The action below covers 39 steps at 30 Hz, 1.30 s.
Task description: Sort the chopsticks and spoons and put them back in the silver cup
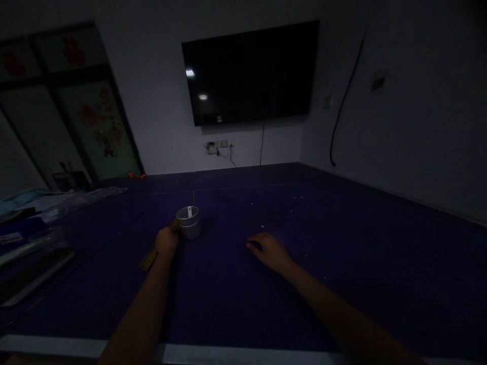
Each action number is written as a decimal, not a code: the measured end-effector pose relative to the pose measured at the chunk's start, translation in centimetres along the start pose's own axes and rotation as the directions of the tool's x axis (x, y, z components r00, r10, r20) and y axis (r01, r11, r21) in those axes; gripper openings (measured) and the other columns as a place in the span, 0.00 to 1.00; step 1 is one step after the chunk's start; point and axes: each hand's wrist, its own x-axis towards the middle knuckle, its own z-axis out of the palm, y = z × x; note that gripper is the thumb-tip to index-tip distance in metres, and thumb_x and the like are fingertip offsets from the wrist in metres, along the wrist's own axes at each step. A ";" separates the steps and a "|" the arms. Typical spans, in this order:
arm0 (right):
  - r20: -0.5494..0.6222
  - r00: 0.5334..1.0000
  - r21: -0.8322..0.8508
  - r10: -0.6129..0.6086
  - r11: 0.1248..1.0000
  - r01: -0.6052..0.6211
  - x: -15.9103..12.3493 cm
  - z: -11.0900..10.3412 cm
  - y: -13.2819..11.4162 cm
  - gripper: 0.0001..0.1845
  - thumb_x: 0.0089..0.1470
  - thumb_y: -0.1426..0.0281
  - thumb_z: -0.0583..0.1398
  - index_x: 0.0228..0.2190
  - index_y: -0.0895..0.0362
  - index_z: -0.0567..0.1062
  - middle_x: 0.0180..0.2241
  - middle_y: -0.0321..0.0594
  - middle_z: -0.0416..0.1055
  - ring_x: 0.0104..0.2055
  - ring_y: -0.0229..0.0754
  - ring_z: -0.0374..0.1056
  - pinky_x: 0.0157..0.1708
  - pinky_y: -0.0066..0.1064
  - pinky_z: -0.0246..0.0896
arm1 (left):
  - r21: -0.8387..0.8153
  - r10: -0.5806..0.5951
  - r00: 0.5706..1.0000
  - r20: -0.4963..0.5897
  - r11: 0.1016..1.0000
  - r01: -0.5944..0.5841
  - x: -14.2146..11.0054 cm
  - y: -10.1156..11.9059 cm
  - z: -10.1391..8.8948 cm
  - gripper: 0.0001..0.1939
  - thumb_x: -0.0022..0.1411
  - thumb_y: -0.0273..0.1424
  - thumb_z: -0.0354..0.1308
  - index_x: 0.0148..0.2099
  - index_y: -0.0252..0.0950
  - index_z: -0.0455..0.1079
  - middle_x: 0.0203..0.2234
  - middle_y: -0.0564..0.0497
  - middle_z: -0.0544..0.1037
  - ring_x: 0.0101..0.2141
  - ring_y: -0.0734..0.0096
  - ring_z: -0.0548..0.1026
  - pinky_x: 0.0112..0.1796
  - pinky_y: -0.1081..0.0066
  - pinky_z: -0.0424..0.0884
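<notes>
My left hand is closed around a bundle of thin yellow-brown sticks, which jut out below and above the fist. Dim light hides exactly what kind they are. Right beside that hand stands a grey cup with a dotted lower wall, upright on the dark blue surface. A thin rod and a pale strip show at its rim. My right hand hovers over or rests on the surface to the right, thumb and fingers apart and nothing between them.
Small white scraps are scattered beyond my right hand. On the left lie a dark flat object with a pale edge and crumpled clear plastic. Small orange items sit near the far wall, below a wall-mounted television.
</notes>
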 end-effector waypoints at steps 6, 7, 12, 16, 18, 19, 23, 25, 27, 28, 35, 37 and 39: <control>0.021 1.000 -0.007 -0.010 1.000 0.010 0.0 -0.2 0.0 0.13 0.58 0.66 0.57 0.41 0.54 0.80 0.43 0.44 0.78 0.46 0.47 0.73 0.49 0.39 0.65 | -0.004 -0.034 0.999 0.009 0.999 0.034 0.4 0.1 0.0 0.18 0.60 0.26 0.48 0.44 0.32 0.78 0.37 0.33 0.80 0.39 0.49 0.79 0.33 0.65 0.71; 0.025 1.000 -0.007 -0.010 1.000 0.010 0.0 -0.2 0.0 0.13 0.58 0.66 0.57 0.41 0.54 0.80 0.43 0.44 0.78 0.46 0.47 0.73 0.49 0.39 0.65 | 0.000 -0.038 0.999 0.012 0.999 0.038 0.4 0.1 0.0 0.18 0.59 0.26 0.48 0.44 0.32 0.78 0.37 0.33 0.80 0.39 0.49 0.79 0.32 0.65 0.71; 0.032 1.000 -0.003 0.001 1.000 -0.001 0.0 -0.1 0.1 0.14 0.58 0.66 0.57 0.41 0.54 0.80 0.43 0.44 0.78 0.46 0.46 0.73 0.49 0.38 0.65 | 0.002 -0.030 1.000 -0.001 1.000 0.030 0.2 0.3 -0.3 0.17 0.60 0.28 0.49 0.43 0.33 0.79 0.37 0.34 0.81 0.39 0.50 0.79 0.33 0.66 0.70; 0.038 0.999 0.000 0.008 1.000 -0.008 0.0 0.1 0.2 0.14 0.58 0.66 0.57 0.42 0.55 0.79 0.44 0.45 0.78 0.47 0.47 0.72 0.49 0.39 0.65 | 0.014 -0.039 0.999 0.010 0.999 0.039 0.0 0.5 -0.5 0.17 0.60 0.26 0.49 0.45 0.34 0.78 0.38 0.36 0.81 0.40 0.53 0.79 0.33 0.69 0.69; 0.045 0.999 0.003 0.000 1.000 0.000 0.0 0.0 0.2 0.14 0.58 0.66 0.57 0.42 0.56 0.79 0.44 0.45 0.77 0.47 0.47 0.72 0.49 0.38 0.65 | 0.019 -0.045 0.999 0.022 0.999 0.045 -0.1 0.6 -0.6 0.18 0.59 0.25 0.49 0.47 0.35 0.77 0.39 0.37 0.81 0.40 0.55 0.79 0.33 0.71 0.68; 0.047 0.999 0.005 -0.004 1.000 0.003 0.0 0.0 0.2 0.14 0.58 0.66 0.57 0.42 0.55 0.79 0.44 0.46 0.77 0.47 0.47 0.72 0.49 0.38 0.65 | 0.021 -0.047 0.999 0.025 0.999 0.046 -0.1 0.6 -0.5 0.18 0.59 0.24 0.49 0.47 0.35 0.77 0.39 0.38 0.81 0.41 0.56 0.79 0.33 0.71 0.68; 0.037 0.999 0.005 -0.012 1.000 0.012 0.0 0.0 0.2 0.14 0.59 0.66 0.56 0.42 0.55 0.79 0.44 0.45 0.77 0.46 0.46 0.72 0.49 0.38 0.64 | 0.005 -0.034 0.999 0.022 0.999 0.034 0.0 0.6 -0.4 0.17 0.58 0.24 0.51 0.46 0.36 0.77 0.38 0.38 0.81 0.40 0.56 0.79 0.33 0.71 0.68; 0.035 0.999 0.001 -0.012 1.000 0.012 0.0 0.0 0.2 0.14 0.59 0.66 0.56 0.42 0.54 0.79 0.44 0.45 0.78 0.47 0.46 0.72 0.49 0.39 0.64 | -0.016 -0.022 1.000 0.019 1.000 0.023 0.0 0.6 -0.3 0.17 0.57 0.24 0.51 0.45 0.36 0.77 0.38 0.38 0.81 0.39 0.56 0.79 0.33 0.70 0.68; 0.035 0.999 -0.001 -0.009 1.000 0.009 0.1 0.1 0.3 0.14 0.59 0.65 0.56 0.42 0.54 0.79 0.44 0.45 0.78 0.47 0.47 0.72 0.49 0.39 0.65 | -0.036 -0.015 1.000 0.015 0.999 0.016 0.1 0.5 -0.2 0.16 0.57 0.25 0.52 0.45 0.36 0.77 0.37 0.38 0.81 0.39 0.55 0.79 0.32 0.69 0.68; 0.034 0.999 0.000 -0.009 1.000 0.009 0.1 0.2 0.3 0.14 0.59 0.65 0.56 0.42 0.54 0.79 0.43 0.44 0.78 0.47 0.47 0.72 0.49 0.39 0.65 | -0.046 -0.020 1.000 0.004 0.999 0.020 0.1 0.5 -0.1 0.16 0.58 0.25 0.52 0.44 0.35 0.77 0.37 0.37 0.81 0.38 0.55 0.79 0.32 0.69 0.68; 0.036 0.999 0.004 -0.007 1.000 0.007 0.1 0.1 0.2 0.13 0.58 0.66 0.58 0.41 0.55 0.79 0.43 0.45 0.78 0.46 0.47 0.72 0.48 0.39 0.65 | -0.323 0.004 0.880 -0.475 0.929 -0.179 0.3 0.9 -0.2 0.19 0.61 0.28 0.47 0.50 0.33 0.73 0.44 0.39 0.78 0.44 0.58 0.76 0.45 0.63 0.70; 0.038 0.999 0.002 -0.007 1.000 0.007 0.1 0.0 0.1 0.13 0.58 0.67 0.57 0.41 0.55 0.79 0.43 0.45 0.78 0.46 0.47 0.72 0.48 0.38 0.65 | -0.408 -0.009 0.824 -0.567 0.872 -0.272 0.9 1.2 -0.8 0.19 0.62 0.30 0.47 0.50 0.33 0.73 0.46 0.41 0.78 0.45 0.60 0.76 0.48 0.63 0.69; 0.042 0.999 0.005 -0.009 1.000 0.008 0.1 -0.1 0.0 0.13 0.58 0.67 0.57 0.41 0.55 0.79 0.43 0.45 0.78 0.46 0.46 0.72 0.48 0.38 0.65 | -0.485 -0.035 0.834 -0.550 0.827 -0.285 1.8 1.8 -1.5 0.18 0.62 0.34 0.49 0.48 0.33 0.74 0.44 0.42 0.79 0.44 0.61 0.76 0.47 0.64 0.69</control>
